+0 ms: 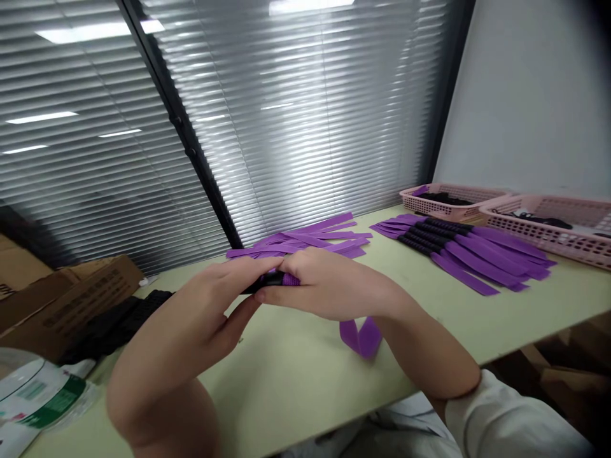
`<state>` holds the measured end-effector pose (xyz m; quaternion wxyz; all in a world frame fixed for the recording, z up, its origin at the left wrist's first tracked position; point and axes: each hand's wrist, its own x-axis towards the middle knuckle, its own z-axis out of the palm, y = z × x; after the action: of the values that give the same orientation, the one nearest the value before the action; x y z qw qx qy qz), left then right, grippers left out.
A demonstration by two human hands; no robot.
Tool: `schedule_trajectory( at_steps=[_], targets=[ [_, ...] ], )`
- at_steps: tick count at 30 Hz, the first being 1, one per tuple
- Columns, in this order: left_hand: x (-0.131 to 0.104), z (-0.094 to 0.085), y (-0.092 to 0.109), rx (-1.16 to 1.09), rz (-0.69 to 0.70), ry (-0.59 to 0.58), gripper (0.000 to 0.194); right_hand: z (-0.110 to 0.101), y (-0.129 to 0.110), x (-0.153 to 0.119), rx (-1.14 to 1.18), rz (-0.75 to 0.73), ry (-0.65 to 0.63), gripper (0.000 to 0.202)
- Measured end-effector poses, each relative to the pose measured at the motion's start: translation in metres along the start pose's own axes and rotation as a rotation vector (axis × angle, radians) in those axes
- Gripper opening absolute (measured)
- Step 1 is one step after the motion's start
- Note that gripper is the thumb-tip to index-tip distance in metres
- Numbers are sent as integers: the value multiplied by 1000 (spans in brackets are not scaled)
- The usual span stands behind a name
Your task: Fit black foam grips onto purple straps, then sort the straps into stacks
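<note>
Both of my hands meet above the near middle of the table. My left hand [224, 292] is closed around the black part of a purple strap [361, 338]. From the other side my right hand [317, 283] pinches the same strap, where a short purple textured stretch shows beside the black. A loop of its purple band appears to hang below my right wrist. Most of the held part is hidden by my fingers. Behind my hands lies a loose pile of flat purple bands [329, 234].
To the right, several purple straps with black ribbed middles [429, 235] lie in a row. Pink baskets [539, 236] stand behind them. At left are a cardboard box [95, 299], black ribbed pieces [119, 321] and a clear plastic container [42, 394]. Blinds [305, 127] line the back.
</note>
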<state>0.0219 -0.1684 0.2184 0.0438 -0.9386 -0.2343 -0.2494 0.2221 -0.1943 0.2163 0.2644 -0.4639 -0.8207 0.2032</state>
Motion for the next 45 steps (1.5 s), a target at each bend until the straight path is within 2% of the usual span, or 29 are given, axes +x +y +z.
schedule_trajectory(
  at_steps=[21, 28, 32, 34, 36, 39, 42, 45],
  targets=[
    [-1, 3, 1, -37, -19, -6, 41, -1, -3, -1, 57, 98, -23, 35],
    [3, 6, -2, -3, 2, -31, 41, 0, 2, 1, -24, 122, -22, 34],
    [3, 5, 4, 23, 11, -29, 48, 1, 9, 5, -156, 147, 13, 35],
    [5, 5, 11, 6, 19, -7, 43, 2, 12, 7, -229, 165, 44, 38],
    [9, 6, 17, -35, 24, 26, 29, 3, 14, 9, -295, 168, 61, 40],
    [18, 11, 22, -112, 12, 21, 8, 3, 15, 10, -370, 127, 51, 30],
    [25, 15, 22, -158, 5, -22, 13, 3, 16, 11, -411, 92, 44, 19],
    [28, 17, 21, -181, 22, -40, 14, 4, 16, 11, -438, 89, 42, 18]
  ],
)
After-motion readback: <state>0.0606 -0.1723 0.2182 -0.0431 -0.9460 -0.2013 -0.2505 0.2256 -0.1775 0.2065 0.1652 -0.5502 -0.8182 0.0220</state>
